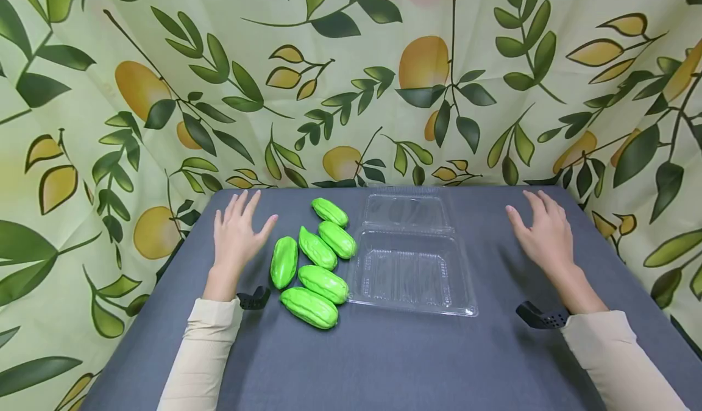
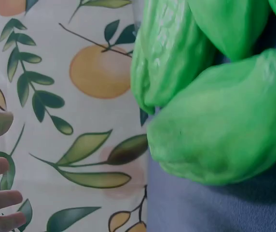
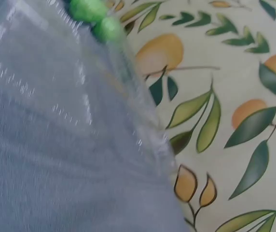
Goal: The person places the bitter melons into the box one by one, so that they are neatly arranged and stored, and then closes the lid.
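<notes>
Several bright green, ridged, oblong gourd-like vegetables (image 1: pixel 309 306) lie grouped on the table, left of a clear plastic clamshell box (image 1: pixel 467 277). The box lies opened flat, its lid (image 1: pixel 406 210) toward the back. My left hand (image 1: pixel 236 234) is held just left of the green pieces, fingers spread and touching nothing. Close up in the left wrist view, one green piece (image 2: pixel 220 125) fills the right side, and fingertips (image 2: pixel 5 198) show at the left edge. Over the table's right side, my right hand (image 1: pixel 545 234) hovers with extended fingers, holding nothing. The box (image 3: pixel 36 63) appears blurred in the right wrist view.
A dark grey cloth covers the table (image 1: pixel 395 362). Behind it and along both sides hangs a curtain (image 1: pixel 351 82) printed with leaves and fruit. Black wrist mounts (image 1: pixel 540 316) stick out inward from both wrists.
</notes>
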`<state>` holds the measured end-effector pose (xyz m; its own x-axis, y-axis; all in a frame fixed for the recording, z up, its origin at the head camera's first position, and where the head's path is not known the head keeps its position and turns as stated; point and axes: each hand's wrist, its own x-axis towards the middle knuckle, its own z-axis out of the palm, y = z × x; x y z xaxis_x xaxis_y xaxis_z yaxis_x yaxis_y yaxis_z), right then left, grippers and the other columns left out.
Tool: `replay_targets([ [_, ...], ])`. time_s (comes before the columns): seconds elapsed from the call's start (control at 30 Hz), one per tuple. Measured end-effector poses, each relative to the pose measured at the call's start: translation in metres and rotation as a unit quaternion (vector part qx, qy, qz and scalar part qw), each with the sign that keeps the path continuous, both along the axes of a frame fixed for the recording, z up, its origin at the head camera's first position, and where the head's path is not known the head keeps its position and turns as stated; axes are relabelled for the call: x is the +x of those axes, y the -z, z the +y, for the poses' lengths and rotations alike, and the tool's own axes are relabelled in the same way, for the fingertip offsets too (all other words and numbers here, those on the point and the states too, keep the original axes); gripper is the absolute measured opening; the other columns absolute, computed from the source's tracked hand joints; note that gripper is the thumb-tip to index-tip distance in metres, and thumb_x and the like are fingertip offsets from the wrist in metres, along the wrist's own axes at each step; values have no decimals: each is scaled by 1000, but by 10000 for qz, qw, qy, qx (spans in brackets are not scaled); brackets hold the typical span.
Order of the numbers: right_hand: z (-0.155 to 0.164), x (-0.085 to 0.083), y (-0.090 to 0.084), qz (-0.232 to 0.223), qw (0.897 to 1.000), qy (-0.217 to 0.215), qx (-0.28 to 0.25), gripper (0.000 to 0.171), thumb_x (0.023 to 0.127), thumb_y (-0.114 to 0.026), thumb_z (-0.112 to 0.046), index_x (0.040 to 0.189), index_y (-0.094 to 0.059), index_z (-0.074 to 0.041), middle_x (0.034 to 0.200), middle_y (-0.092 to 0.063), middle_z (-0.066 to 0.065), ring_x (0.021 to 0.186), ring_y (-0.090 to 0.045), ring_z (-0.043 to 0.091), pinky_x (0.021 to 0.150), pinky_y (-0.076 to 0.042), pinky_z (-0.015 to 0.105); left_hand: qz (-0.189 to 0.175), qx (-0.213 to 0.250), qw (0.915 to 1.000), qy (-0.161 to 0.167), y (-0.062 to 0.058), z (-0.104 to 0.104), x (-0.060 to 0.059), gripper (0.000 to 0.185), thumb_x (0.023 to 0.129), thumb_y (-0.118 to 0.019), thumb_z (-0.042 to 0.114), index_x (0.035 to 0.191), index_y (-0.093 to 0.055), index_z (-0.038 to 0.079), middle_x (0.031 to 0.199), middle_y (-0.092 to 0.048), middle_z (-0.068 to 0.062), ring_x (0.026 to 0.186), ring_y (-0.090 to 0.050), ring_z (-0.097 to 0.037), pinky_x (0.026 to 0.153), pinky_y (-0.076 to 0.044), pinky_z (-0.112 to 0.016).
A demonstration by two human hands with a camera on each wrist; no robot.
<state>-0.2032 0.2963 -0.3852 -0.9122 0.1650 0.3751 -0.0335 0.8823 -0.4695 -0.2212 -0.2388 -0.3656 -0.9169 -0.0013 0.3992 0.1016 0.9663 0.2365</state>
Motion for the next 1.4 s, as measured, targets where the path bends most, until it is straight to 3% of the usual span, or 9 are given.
replay_targets([
  [0.23, -13, 13, 1, 457, 9932, -675, -830, 43, 100, -48, -21, 137, -48, 0, 140, -42, 34, 127, -39, 53, 94, -39, 67, 188, 966, 9948, 248, 2, 4, 12, 49, 96, -55, 35, 137, -52, 9, 143, -51, -19, 130, -48, -42, 109, -37, -61],
  [0.33, -18, 20, 2, 625, 9901, -750, -1007, 38, 99, -51, -18, 134, -53, -1, 135, -48, 31, 120, -48, 46, 91, -54, 33, -35, 1449, 9889, 313, 3, 5, 16, 47, 98, -52, 36, 138, -52, 11, 143, -52, -18, 132, -48, -40, 106, -40, -60],
  [0.43, -21, 26, 5, 729, 9871, -782, -1191, 37, 98, -53, -18, 132, -56, -3, 130, -53, 27, 113, -55, 7, 81, -43, -2, -240, 1890, 9808, 425, 6, 4, 20, 46, 100, -50, 35, 138, -52, 11, 142, -52, -19, 133, -47, -38, 108, -40, -58],
  [0.5, -24, 28, 7, 769, 9849, -833, -1307, 36, 98, -54, -18, 131, -57, -4, 126, -56, 26, 104, -47, -16, 77, -30, -12, -372, 2207, 9732, 525, 8, 3, 23, 45, 100, -49, 34, 138, -52, 9, 139, -54, -20, 131, -49, -38, 108, -41, -56],
  [0.63, -30, 34, 12, 817, 9833, -877, -1372, 36, 98, -54, -18, 130, -58, -4, 120, -59, 22, 99, -33, -31, 82, -39, -7, -619, 2735, 9575, 678, 11, 1, 27, 44, 101, -48, 31, 137, -52, 6, 134, -57, -22, 126, -52, -36, 106, -44, -53],
  [0.8, -35, 39, 18, 719, 9793, -996, -1609, 35, 98, -55, -20, 129, -59, -3, 113, -56, -20, 99, -39, -30, 80, -41, -4, -749, 3015, 9480, 685, 17, -2, 29, 43, 101, -49, 30, 135, -53, 4, 134, -58, -21, 124, -54, -33, 105, -46, -51],
  [0.93, -40, 41, 26, 371, 9691, -1277, -2076, 36, 98, -55, -20, 128, -58, -1, 108, -46, -42, 99, -45, -27, 79, -37, -6, -937, 3222, 9405, 539, 22, -4, 29, 42, 100, -50, 31, 134, -55, 6, 134, -61, -16, 112, -59, -5, 101, -50, -31],
  [1.1, -45, 41, 39, 73, 9493, -1742, -2615, 36, 98, -55, -14, 127, -55, 5, 109, -51, -40, 97, -54, -23, 78, -48, 1, -1187, 3624, 9234, 441, 27, -6, 28, 43, 100, -52, 31, 134, -55, 5, 136, -59, -16, 94, -47, 24, 85, -39, 0],
  [1.4, -52, 43, 60, -155, 9061, -2573, -3355, 39, 94, -56, -1, 128, -48, 15, 114, -61, -30, 102, -59, -15, 79, -52, 6, -1431, 3890, 9098, 202, 37, -5, 25, 42, 99, -53, 27, 134, -54, 3, 138, -57, -17, 97, -48, 19, 84, -37, 3],
])
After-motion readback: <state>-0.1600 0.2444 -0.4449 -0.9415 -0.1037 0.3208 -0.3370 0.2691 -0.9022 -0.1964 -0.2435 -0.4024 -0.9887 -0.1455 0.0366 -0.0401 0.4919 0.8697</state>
